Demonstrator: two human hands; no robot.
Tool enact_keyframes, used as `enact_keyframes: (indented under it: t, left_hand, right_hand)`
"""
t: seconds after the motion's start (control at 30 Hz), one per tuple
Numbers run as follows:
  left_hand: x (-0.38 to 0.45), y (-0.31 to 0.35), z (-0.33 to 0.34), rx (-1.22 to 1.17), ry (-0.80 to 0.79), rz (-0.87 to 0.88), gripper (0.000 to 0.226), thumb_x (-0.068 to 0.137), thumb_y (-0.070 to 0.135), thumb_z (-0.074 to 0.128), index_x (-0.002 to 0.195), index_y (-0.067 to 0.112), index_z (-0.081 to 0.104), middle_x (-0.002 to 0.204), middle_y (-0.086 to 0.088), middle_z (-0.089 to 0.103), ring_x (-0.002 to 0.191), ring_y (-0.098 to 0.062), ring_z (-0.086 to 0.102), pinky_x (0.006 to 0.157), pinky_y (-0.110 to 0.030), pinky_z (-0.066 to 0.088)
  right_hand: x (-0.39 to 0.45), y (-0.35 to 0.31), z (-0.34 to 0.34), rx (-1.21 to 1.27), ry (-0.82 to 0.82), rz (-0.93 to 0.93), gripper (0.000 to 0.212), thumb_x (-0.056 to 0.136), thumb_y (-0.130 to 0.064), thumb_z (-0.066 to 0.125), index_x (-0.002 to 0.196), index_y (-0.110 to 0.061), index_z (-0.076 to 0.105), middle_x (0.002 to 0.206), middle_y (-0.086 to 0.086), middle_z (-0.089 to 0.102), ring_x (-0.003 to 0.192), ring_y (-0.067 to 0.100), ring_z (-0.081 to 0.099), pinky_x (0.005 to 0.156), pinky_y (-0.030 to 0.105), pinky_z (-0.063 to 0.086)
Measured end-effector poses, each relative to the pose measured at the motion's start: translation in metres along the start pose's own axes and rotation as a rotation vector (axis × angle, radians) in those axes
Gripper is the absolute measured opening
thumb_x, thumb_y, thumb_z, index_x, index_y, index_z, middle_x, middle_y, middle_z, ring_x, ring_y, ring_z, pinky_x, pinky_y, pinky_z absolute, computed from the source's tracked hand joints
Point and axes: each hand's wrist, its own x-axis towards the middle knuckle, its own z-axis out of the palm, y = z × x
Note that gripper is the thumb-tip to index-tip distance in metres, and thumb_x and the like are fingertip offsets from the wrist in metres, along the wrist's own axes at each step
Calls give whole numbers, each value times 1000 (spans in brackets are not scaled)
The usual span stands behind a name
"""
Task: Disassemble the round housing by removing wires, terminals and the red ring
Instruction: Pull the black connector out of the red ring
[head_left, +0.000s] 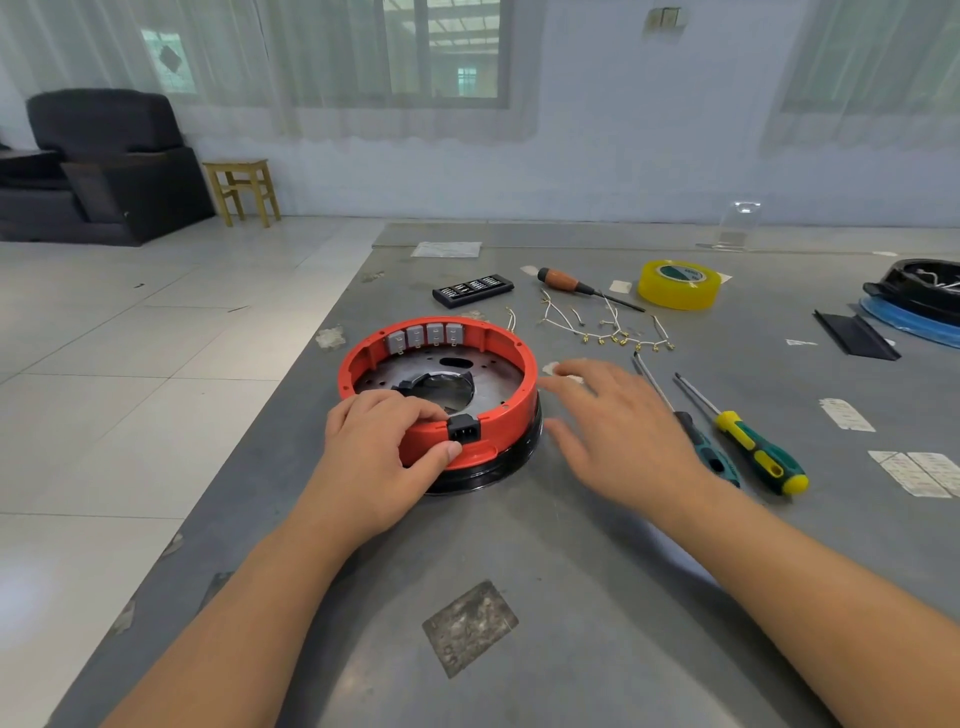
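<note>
The round housing stands on the grey table: a red ring sits on a black base around a metal plate. Several grey terminals line the ring's far inner wall. A black socket is set in the near wall. My left hand grips the ring's near-left rim, fingers over the top, thumb pressed on the outside just below the socket. My right hand hovers with spread, straight fingers to the right of the housing, holding nothing. Several loose white wires with brass ends lie behind it.
Two green-and-yellow screwdrivers lie right of my right hand. Farther back are an orange-handled screwdriver, a yellow tape roll, and a black bit case. A black-and-blue part sits at the far right. The table edge runs along the left.
</note>
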Motion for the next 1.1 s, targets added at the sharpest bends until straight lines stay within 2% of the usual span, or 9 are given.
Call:
enact_keyframes:
  t: [0.1,0.2,0.27,0.37,0.43,0.53,0.83,0.97,1.1]
  left_hand:
    - [-2,-3,0,-42,4,14,23,85,48,61,107,42,64,108,31,54,118,5,35,109,-21,17]
    - [-2,-5,2,-128,17,25,17,86,40,62,101,35,67,111,33,49,117,22,30,112,-11,9]
    - [0,-7,1,-177,10,32,18,86,35,63,98,24,70,111,29,51,122,26,30,124,-24,6]
    - [1,-9,-6,-225,-7,37,16,88,33,60,93,20,69,106,24,56,122,21,37,129,-49,10]
    - [2,-8,-8,-234,-9,37,21,88,37,53,88,20,66,97,16,60,117,10,46,129,-52,12]
    - [3,-8,-7,-253,0,25,25,88,40,50,84,18,61,88,8,60,110,4,49,120,-60,26]
    - [6,-11,-2,-199,21,26,30,90,42,44,81,17,58,81,7,56,99,-8,50,124,-40,21]
    - [6,-9,3,-168,14,11,33,90,40,41,80,14,57,79,2,54,94,-16,47,119,-46,26]
    - [5,-9,2,-162,-4,11,33,92,39,40,81,13,57,79,1,53,92,-17,44,116,-51,28]
  right_hand:
    - [6,-26,2,228,73,-155,47,98,-41,57,141,-23,56,143,-5,56,132,17,50,111,37,38]
    - [20,-41,3,329,50,-270,43,100,-41,57,138,-22,59,138,-6,61,132,13,51,111,35,36]
    - [32,-49,2,381,-39,-302,40,101,-41,56,136,-22,61,132,-6,65,127,12,55,108,35,39]
    - [46,-57,4,318,-118,-350,36,102,-46,54,130,-27,65,118,-9,71,110,12,63,94,35,44]
    - [45,-62,10,234,-81,-368,36,103,-48,50,130,-30,64,110,-9,71,99,14,65,80,31,40]
    - [37,-67,16,158,47,-376,38,102,-46,46,128,-27,67,99,-7,71,88,18,66,68,29,30]
    - [38,-68,26,158,160,-389,38,104,-43,37,118,-23,67,97,-6,69,85,18,66,66,30,26]
    - [38,-68,30,170,184,-375,34,104,-41,40,115,-23,67,97,-7,69,85,18,66,66,31,26]
    - [37,-71,30,174,177,-364,36,104,-42,39,116,-23,67,98,-6,69,85,20,66,65,32,28]
